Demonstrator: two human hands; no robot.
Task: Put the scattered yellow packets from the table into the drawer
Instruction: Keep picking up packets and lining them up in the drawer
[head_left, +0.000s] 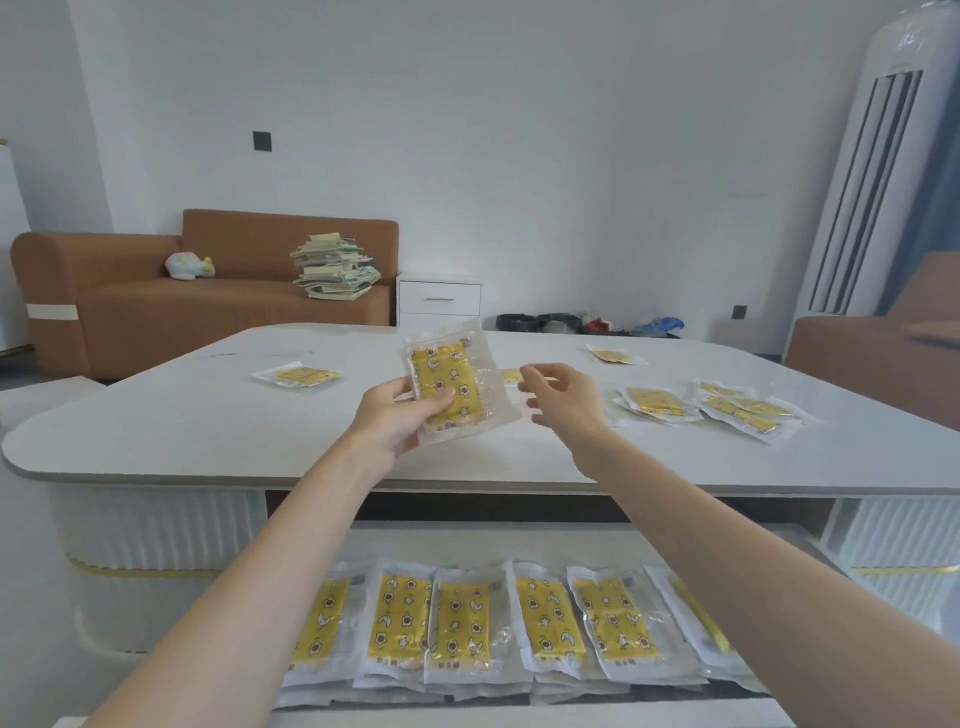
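- White table (208, 431) bore scattered packets (655, 404); drawer (519, 540) below held more.
- Our left hand (395, 421) pinched the raised packet (457, 379) by its lower edge, thumb in front.
- Our right hand (563, 397), fingers spread, hovered just beside it.

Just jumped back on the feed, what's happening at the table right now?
A person is clearing yellow packets off the white table. The left hand grips a raised packet above the tabletop, while the right hand is open beside it, holding nothing. Below the table edge the drawer stands pulled out, with a row of packets lying in it. More lie on the table: a single packet at the left, a far packet, and a cluster at the right.
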